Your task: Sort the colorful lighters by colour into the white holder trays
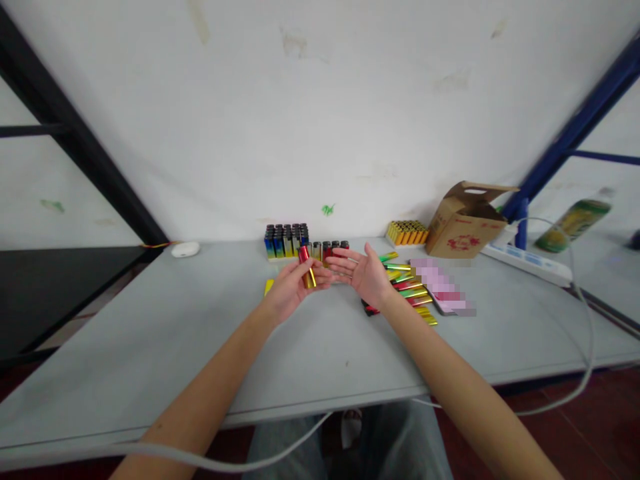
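Note:
My left hand (290,291) holds a shiny red-and-gold lighter (307,268) in a slanted position, the thumb pressed along it. Palm up and fingers stretched apart, my right hand (367,275) holds nothing; its fingertips come close to those of the left. Behind the hands, a block of black-topped lighters (287,240) in blue, green and yellow stands upright. A shorter row of lighters (327,249) stands beside it, partly hidden by my fingers. Under and right of my right wrist lie several loose lighters (413,292) in green, red and gold. A yellow piece (269,287) shows beside my left hand.
On the right are a block of small yellow-orange cylinders (407,233), an opened cardboard box (465,223), a pink blurred flat item (440,287), a power strip (530,262) and a bottle (575,223). A white case (185,249) sits at left. A white cable (589,333) loops over the table edge.

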Motion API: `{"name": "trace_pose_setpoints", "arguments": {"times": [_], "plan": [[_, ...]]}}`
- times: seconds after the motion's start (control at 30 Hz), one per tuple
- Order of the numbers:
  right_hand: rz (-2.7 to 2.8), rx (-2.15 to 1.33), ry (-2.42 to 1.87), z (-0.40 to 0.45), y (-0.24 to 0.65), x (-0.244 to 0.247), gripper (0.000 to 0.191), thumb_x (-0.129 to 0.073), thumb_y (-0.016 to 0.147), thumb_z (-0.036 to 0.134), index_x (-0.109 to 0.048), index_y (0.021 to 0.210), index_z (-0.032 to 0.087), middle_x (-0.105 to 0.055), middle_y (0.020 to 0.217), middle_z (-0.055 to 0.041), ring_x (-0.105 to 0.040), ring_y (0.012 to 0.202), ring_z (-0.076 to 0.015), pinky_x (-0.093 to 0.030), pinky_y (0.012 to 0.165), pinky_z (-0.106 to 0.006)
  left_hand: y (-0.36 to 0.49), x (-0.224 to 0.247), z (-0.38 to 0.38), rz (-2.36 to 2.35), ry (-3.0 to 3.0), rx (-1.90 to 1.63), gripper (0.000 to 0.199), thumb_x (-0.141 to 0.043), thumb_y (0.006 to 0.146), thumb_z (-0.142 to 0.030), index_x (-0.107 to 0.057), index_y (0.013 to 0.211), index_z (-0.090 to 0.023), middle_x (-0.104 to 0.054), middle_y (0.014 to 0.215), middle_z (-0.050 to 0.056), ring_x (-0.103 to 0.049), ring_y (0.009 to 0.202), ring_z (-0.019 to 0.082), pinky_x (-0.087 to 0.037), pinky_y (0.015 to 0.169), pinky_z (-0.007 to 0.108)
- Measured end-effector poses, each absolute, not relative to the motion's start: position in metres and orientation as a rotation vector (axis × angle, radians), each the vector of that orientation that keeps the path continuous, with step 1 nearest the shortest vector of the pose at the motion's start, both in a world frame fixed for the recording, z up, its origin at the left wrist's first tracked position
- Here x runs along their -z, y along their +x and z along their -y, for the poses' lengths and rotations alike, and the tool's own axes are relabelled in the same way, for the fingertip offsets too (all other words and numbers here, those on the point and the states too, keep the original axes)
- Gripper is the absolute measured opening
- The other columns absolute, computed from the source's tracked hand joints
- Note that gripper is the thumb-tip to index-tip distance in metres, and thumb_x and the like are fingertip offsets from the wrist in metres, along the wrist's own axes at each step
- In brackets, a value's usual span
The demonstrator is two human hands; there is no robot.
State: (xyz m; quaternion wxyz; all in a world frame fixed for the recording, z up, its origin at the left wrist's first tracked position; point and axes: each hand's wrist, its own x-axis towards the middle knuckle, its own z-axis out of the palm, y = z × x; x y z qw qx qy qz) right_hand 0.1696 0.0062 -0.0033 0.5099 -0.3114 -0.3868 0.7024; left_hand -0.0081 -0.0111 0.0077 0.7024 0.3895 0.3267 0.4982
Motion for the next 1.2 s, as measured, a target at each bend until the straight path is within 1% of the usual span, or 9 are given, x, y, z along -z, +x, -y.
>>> {"name": "trace_pose_setpoints", "arguments": {"times": [0.1, 0.17, 0.33, 0.43, 0.53, 0.67, 0.73, 0.87, 1.2], "plan": [[1.146, -1.475, -0.892, -0.007, 0.169, 0.010, 0.066, -0.018, 0.095, 0.060, -0.066, 0.101, 0.016, -0.072, 0.092, -0.0107, -0.065, 0.080, -0.0210, -0.049, 0.077, -0.037, -0.008, -0.006, 0.011, -0.691, 0.878, -1.106, 0.011, -0.059, 0.087, -0.019, -0.066, 0.086, -0.010, -0.070, 0.076, 0.008, -0.067, 0.065, 0.015, -0.055, 0.066, 0.029], [1.433, -1.145, -1.031, -0.006, 0.169, 0.015, 0.059, -0.028, 0.094, 0.061, -0.067, 0.097, 0.017, -0.070, 0.090, -0.0096, -0.063, 0.081, -0.0218, -0.048, 0.078, -0.036, -0.008, -0.005, 0.010, -0.658, 0.880, -1.117, 0.012, -0.063, 0.085, -0.020, -0.067, 0.085, -0.010, -0.066, 0.071, 0.004, -0.061, 0.058, 0.012, -0.051, 0.058, 0.024], [2.133, -0.394, -1.130, -0.003, 0.170, 0.021, 0.039, -0.038, 0.098, 0.039, -0.068, 0.092, 0.016, -0.069, 0.092, -0.0107, -0.060, 0.093, -0.0228, -0.041, 0.093, -0.037, -0.011, -0.008, 0.009, -0.626, 0.811, -1.098, 0.045, -0.052, 0.088, -0.051, -0.067, 0.080, -0.010, -0.057, 0.057, 0.003, -0.051, 0.048, 0.011, -0.042, 0.048, 0.023], [2.331, -0.323, -1.095, -0.003, 0.169, 0.024, 0.035, -0.037, 0.099, 0.032, -0.066, 0.105, 0.014, -0.069, 0.104, -0.0126, -0.059, 0.103, -0.0224, -0.039, 0.098, -0.038, -0.012, -0.011, 0.009, -0.631, 0.800, -1.071, 0.063, -0.038, 0.089, -0.065, -0.066, 0.076, -0.010, -0.058, 0.056, 0.006, -0.051, 0.048, 0.013, -0.041, 0.047, 0.025], [2.419, -0.284, -1.106, -0.003, 0.169, 0.029, 0.034, -0.042, 0.098, 0.032, -0.060, 0.119, 0.013, -0.063, 0.121, -0.0150, -0.054, 0.116, -0.0229, -0.036, 0.103, -0.039, -0.011, -0.011, 0.009, -0.633, 0.818, -1.073, 0.064, -0.031, 0.092, -0.063, -0.061, 0.067, -0.012, -0.061, 0.060, 0.008, -0.055, 0.052, 0.014, -0.042, 0.049, 0.024], [2.468, -0.240, -1.157, -0.003, 0.169, 0.033, 0.036, -0.048, 0.095, 0.032, -0.057, 0.124, 0.014, -0.059, 0.126, -0.0160, -0.051, 0.121, -0.0242, -0.036, 0.104, -0.040, -0.009, -0.008, 0.009, -0.643, 0.831, -1.077, 0.062, -0.022, 0.096, -0.059, -0.051, 0.062, -0.016, -0.063, 0.063, 0.008, -0.061, 0.059, 0.016, -0.048, 0.054, 0.025], [2.485, -0.220, -1.171, -0.002, 0.168, 0.034, 0.036, -0.049, 0.094, 0.031, -0.056, 0.124, 0.013, -0.059, 0.127, -0.0165, -0.050, 0.122, -0.0249, -0.037, 0.104, -0.041, -0.009, -0.008, 0.010, -0.660, 0.839, -1.050, 0.061, -0.021, 0.094, -0.063, -0.048, 0.062, -0.018, -0.055, 0.053, 0.002, -0.054, 0.048, 0.014, -0.043, 0.045, 0.024], [2.495, -0.178, -1.179, -0.002, 0.168, 0.034, 0.038, -0.049, 0.093, 0.031, -0.057, 0.124, 0.010, -0.058, 0.128, -0.0180, -0.048, 0.125, -0.0262, -0.037, 0.105, -0.041, -0.011, -0.010, 0.011, -0.684, 0.821, -0.999, 0.060, -0.030, 0.090, -0.067, -0.044, 0.059, -0.018, -0.031, 0.042, -0.007, -0.027, 0.032, 0.007, -0.022, 0.033, 0.017], [2.504, -0.144, -1.177, 0.000, 0.168, 0.032, 0.042, -0.048, 0.094, 0.033, -0.055, 0.127, 0.009, -0.057, 0.131, -0.0183, -0.048, 0.127, -0.0266, -0.037, 0.107, -0.041, -0.014, -0.005, 0.007, -0.745, 0.835, -0.988, 0.068, -0.033, 0.083, -0.076, -0.035, 0.046, -0.018, -0.016, 0.038, -0.009, -0.015, 0.030, 0.003, -0.010, 0.032, 0.016]]}}
